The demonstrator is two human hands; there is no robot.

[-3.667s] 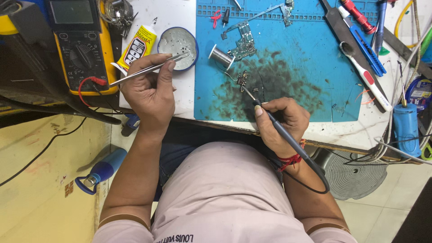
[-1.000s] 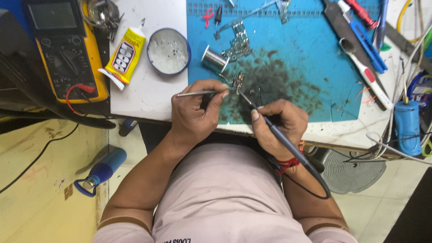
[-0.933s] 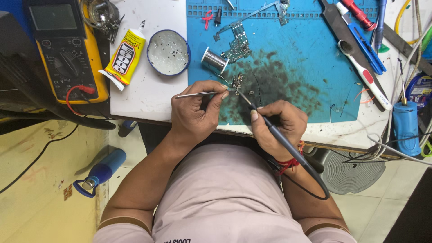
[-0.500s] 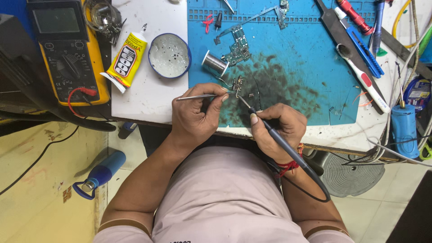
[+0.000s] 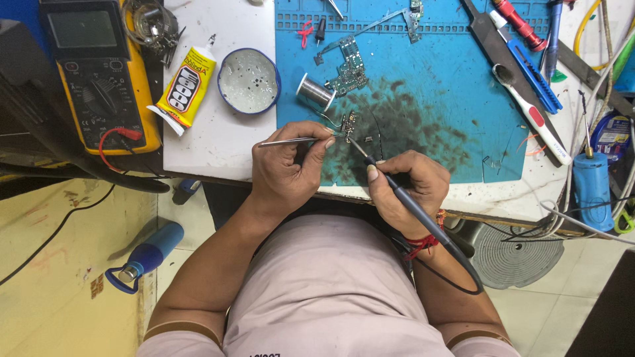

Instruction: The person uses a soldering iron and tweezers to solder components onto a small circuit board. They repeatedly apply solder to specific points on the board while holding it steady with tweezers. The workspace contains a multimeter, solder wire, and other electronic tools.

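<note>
My left hand pinches thin metal tweezers whose tips reach a small circuit board piece on the blue work mat. My right hand grips a dark soldering iron like a pen, its tip touching the same small piece. The iron's black cord loops down past my right wrist. A spool of solder wire stands just above the piece, with a larger green circuit board behind it.
A yellow multimeter lies at far left, next to a yellow glue tube and a round blue-rimmed tin. A toothbrush, blue tools and a blue bottle crowd the right. A blue flask lies on the floor.
My left hand came in from the left with the tweezers and now holds their tips at the small piece beside the iron tip. The right hand has barely moved.
</note>
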